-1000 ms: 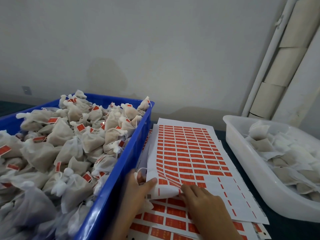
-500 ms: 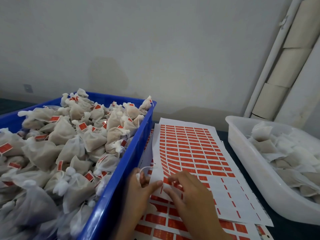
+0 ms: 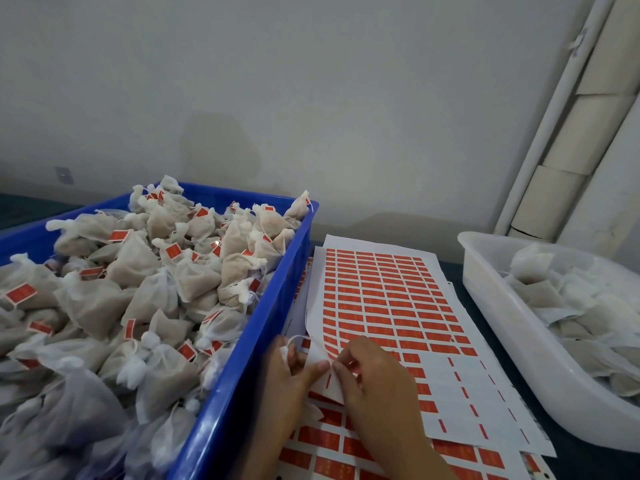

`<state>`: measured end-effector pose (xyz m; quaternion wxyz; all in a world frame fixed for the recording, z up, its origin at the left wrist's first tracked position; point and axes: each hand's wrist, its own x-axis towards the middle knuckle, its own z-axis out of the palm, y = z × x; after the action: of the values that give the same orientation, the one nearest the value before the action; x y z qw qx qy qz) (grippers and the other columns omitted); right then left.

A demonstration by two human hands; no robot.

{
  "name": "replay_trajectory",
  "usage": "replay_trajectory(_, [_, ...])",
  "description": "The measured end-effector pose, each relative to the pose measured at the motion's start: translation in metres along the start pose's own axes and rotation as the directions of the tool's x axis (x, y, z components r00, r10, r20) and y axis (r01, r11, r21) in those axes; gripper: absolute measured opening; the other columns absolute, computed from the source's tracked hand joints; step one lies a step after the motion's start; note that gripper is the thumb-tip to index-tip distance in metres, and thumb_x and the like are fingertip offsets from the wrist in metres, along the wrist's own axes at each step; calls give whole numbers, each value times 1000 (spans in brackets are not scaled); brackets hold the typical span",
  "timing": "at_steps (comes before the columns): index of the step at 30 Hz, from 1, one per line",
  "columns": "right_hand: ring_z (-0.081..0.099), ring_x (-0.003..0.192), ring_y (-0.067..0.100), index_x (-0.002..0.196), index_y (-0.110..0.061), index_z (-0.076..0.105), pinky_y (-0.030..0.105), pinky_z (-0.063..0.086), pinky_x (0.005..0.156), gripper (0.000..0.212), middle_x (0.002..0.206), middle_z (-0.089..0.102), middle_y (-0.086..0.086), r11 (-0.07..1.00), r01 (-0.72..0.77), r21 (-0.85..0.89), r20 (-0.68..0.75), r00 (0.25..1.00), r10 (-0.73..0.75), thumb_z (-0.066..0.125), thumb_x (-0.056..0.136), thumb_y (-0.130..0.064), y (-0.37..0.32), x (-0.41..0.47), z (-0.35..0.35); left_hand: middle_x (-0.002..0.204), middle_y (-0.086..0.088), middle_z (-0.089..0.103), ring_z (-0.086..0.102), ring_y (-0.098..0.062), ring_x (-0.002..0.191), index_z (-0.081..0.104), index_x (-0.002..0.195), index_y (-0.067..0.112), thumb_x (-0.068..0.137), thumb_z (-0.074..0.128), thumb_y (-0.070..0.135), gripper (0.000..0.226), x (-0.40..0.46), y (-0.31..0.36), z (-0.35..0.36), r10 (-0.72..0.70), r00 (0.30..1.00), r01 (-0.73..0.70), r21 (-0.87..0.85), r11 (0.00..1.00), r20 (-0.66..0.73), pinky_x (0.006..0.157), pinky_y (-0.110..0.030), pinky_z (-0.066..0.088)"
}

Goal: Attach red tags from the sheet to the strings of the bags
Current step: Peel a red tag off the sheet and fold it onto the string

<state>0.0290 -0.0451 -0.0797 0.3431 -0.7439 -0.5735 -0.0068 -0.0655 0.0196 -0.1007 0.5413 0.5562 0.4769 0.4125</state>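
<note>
A white sheet of red tags (image 3: 384, 303) lies on the table between two bins, on top of more tag sheets. My left hand (image 3: 291, 379) bends up the sheet's near left corner with its thumb and also holds a small white bag whose thin string (image 3: 298, 337) loops above the fingers. My right hand (image 3: 374, 379) pinches at the lifted corner beside the left thumb; whether a tag is between its fingers is hidden. The near right part of the sheet has lost most of its tags.
A blue crate (image 3: 242, 358) on the left is heaped with tagged bags (image 3: 138, 289). A white tub (image 3: 512, 341) on the right holds untagged bags (image 3: 568, 299). A wall stands behind, with cardboard rolls (image 3: 588, 126) at the far right.
My right hand has slid left along the sheet's near edge to meet the left thumb. The sheet's corner is bent up higher, and the view has shifted slightly.
</note>
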Motion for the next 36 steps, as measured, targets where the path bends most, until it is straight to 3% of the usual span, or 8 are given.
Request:
replay_trajectory(3, [52,75,-2,75,-35,48,4,35,70,16,81,52,-20,972,-169,164,32,986,166,57,88,-36,8,4,6,82,-2,60,59,-7,67,50,108,4,78,69,11,36,-3,5,1,-41,999,40,26,999,27,44,-7,44])
replay_trajectory(7, [57,72,4,73,-27,54,9,44,69,16,77,58,-13,879,-337,337,108,941,320,60,88,-26,21,10,7,104,-17,61,56,-13,74,48,112,0,77,71,8,42,-6,6,1,9,999,-4,131,991,-37,59,-15,45])
replay_trajectory(14, [60,63,7,73,-18,58,3,41,49,16,75,62,-5,784,-440,438,179,897,403,60,88,-18,24,10,3,112,7,51,52,0,83,39,113,28,82,66,28,41,-14,19,9,49,992,5,443,896,-112,64,-8,39])
replay_trajectory(18, [50,43,7,78,-10,60,12,39,41,14,60,59,2,646,-536,544,251,838,485,57,91,-16,25,12,2,82,16,45,45,3,69,34,77,35,83,65,26,33,-18,27,7,226,963,-131,477,869,-147,51,-9,31])
replay_trajectory(28, [55,38,11,82,-4,58,17,48,44,20,50,64,5,584,-596,551,332,798,502,45,96,-10,27,15,-6,59,8,49,47,-6,51,44,68,24,85,53,43,27,-18,74,8,411,907,-373,280,884,-89,49,-16,34])
replay_trajectory(31, [56,41,14,82,-5,56,19,51,50,21,57,65,9,560,-659,502,355,747,562,42,97,-10,31,20,-10,62,10,53,50,-7,53,50,68,26,85,50,45,25,-2,78,19,277,961,-277,70,958,14,52,-18,38])
replay_trajectory(33, [58,47,15,86,-5,57,23,53,59,19,65,66,13,552,-682,480,356,727,588,42,97,-10,34,21,-11,71,6,57,57,-10,62,50,71,25,91,50,37,24,14,74,35,42,996,-44,24,999,81,59,-21,44])
replay_trajectory(36, [56,47,14,98,-5,56,22,51,55,15,65,65,12,507,-685,522,370,718,590,43,97,-12,35,21,-15,68,1,61,64,-13,68,53,74,16,94,49,27,23,27,64,52,-277,943,310,-186,932,182,69,-25,50])
